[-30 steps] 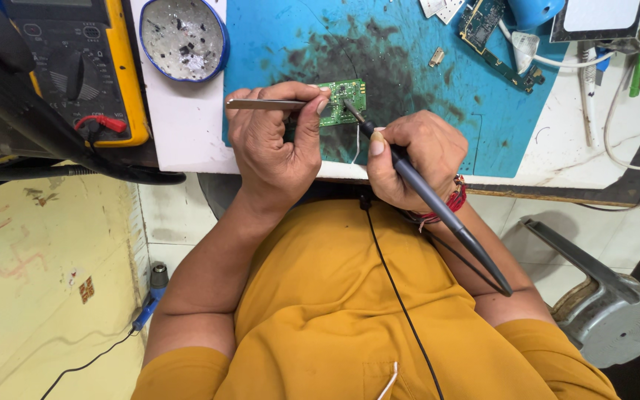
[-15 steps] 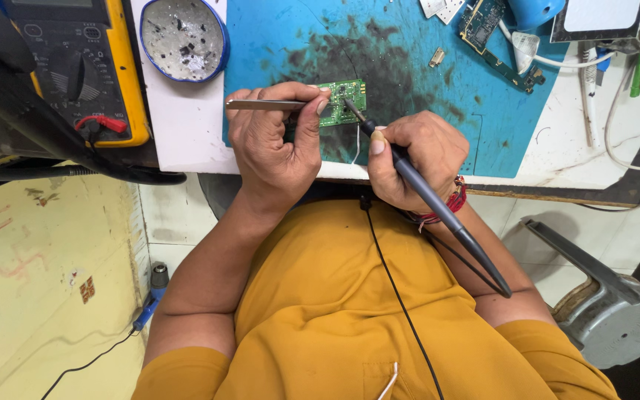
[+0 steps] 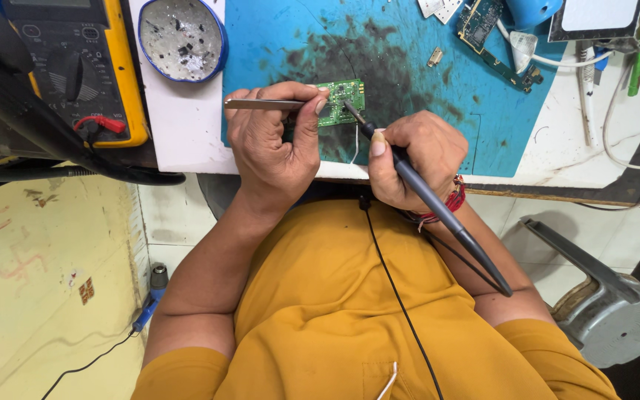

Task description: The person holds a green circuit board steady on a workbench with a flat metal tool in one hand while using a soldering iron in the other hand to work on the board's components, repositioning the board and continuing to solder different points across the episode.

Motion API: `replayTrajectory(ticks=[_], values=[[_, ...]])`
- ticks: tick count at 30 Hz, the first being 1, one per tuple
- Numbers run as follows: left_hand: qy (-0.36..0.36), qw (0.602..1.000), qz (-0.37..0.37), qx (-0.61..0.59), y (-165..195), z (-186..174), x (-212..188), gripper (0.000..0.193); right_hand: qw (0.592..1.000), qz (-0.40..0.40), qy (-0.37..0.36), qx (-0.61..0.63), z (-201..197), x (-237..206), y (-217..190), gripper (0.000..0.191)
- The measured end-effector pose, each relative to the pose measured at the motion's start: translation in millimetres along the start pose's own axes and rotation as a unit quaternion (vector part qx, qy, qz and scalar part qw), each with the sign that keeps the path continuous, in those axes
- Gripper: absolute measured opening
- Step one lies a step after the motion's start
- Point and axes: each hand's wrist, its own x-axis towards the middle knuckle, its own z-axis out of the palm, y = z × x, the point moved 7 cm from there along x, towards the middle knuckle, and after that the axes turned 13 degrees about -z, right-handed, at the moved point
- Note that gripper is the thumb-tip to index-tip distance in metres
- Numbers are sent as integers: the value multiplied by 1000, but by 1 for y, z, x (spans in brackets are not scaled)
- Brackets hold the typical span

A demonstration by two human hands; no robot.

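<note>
A small green circuit board [image 3: 343, 97] lies on a stained blue work mat [image 3: 401, 67] at the table's near edge. My left hand [image 3: 272, 141] pinches metal tweezers [image 3: 257, 104] whose tips reach the board's left side. My right hand [image 3: 412, 155] grips a dark soldering iron [image 3: 438, 207] like a pen, its tip touching the board's middle. The iron's cable trails down over my yellow shirt. A thin white wire [image 3: 355, 144] hangs from the board toward me.
A yellow multimeter [image 3: 75, 67] with a red probe plug sits at the left. A round blue-rimmed dish [image 3: 181, 38] with dark scraps stands beside it. Another circuit board [image 3: 494, 33], cables and pens lie at the far right. A grey metal stool [image 3: 601, 311] stands below right.
</note>
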Motion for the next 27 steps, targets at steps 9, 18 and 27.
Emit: replayTrajectory(ticks=[9,18,27], values=[[2,1000,1,5,0,0,-1,7,1000,-1,1,0,0,1,-1,13],[1,1000,1,4,-1,1,-1,6,1000,2,3,-1,-1,1,-1,14],[4,1000,3,4,-1,0,0,7,1000,0,5,-5,0,0,0,14]])
